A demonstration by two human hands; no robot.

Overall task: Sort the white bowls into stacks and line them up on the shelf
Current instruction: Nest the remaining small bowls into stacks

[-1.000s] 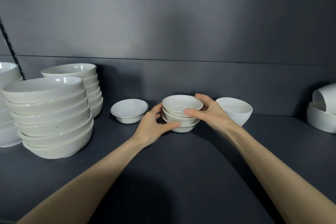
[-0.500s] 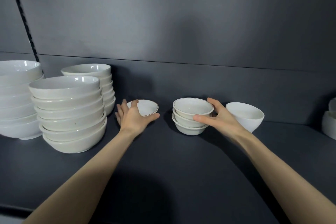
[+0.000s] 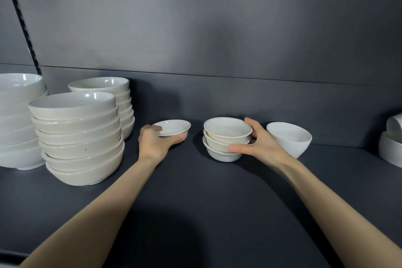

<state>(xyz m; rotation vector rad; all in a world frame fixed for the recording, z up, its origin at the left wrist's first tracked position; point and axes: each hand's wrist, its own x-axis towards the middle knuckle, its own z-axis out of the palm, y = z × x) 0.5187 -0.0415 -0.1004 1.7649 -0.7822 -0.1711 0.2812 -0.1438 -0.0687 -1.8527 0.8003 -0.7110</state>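
Steadying the small stack (image 3: 227, 139) of three rimmed bowls, the right hand (image 3: 256, 143) curls round its far side and front, thumb on a lower bowl, likely so nothing slides when another lands on top. Left of the stack, the left hand (image 3: 156, 140) pinches a matching single bowl (image 3: 171, 127), tilted in the grip above the shelf (image 3: 195, 202), probably bound for that stack. Just right of the stack leans a deeper bowl (image 3: 289, 139); well left of it stand tall stacks (image 3: 78, 137) of wide bowls.

dim, soft frontal light; broad shadows, wide-angle edge curvature
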